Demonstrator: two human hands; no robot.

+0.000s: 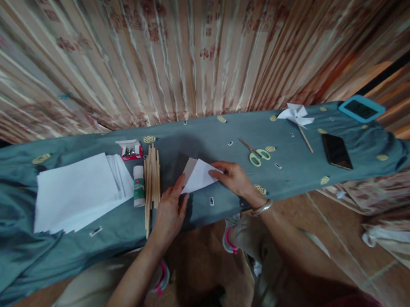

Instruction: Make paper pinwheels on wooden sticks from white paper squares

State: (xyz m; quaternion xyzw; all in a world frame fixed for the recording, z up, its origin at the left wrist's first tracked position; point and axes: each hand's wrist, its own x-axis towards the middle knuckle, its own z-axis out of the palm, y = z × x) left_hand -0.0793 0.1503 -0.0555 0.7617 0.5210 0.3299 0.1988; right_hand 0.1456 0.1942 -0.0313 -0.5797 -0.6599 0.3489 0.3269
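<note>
A white sheet of paper (203,174), folded over into a triangle-like shape, is held just over the cloth near the table's front edge. My left hand (170,208) grips its left corner between thumb and fingers. At the right corner, my right hand (233,176) pinches the paper with thumb and forefinger; a bracelet circles that wrist. Several wooden sticks (151,176) lie in a bundle beside my left hand, with a glue stick (138,186) to their left. Scissors with green handles (254,154) rest on the cloth beyond my right hand, blades pointing away.
Stacked white paper (77,191) covers the left side, near a small red box (131,150) of metal pieces. Rightward lie a paper pinwheel (296,113) on a stick, a dark phone (337,152) and a blue-framed tablet (362,108). A curtain (187,53) hangs behind the table.
</note>
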